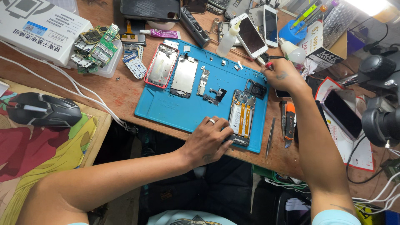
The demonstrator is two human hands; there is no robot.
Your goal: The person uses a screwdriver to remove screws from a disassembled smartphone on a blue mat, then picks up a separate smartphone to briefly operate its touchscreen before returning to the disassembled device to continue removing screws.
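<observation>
Our left hand [207, 139] lies nearest, flat on the near edge of the blue mat [166, 106], fingers pressed against the lower end of the opened phone [240, 117]; we judge this pins the phone so it cannot slide on the mat. That grip is a loose press, not a closed fist. The phone lies face-open on the right part of the mat, its battery and orange strips showing.

Farther off and to the right, our right hand [282, 76] is closed on a small red-tipped tool [268, 64], held just past the mat's far right corner.

On the mat we count one red phone frame [161, 66] and one grey backing plate [183, 76] side by side at the left, likely laid out in order of removal, plus a few small loose parts between them and the phone. Right of the mat on the worktop [125, 93] lie one pair of tweezers [270, 137] and one orange-handled tool [290, 123], within easy reach. Two white phones [260, 31] rest at the far side, and one black mouse [43, 109] sits at the left.
</observation>
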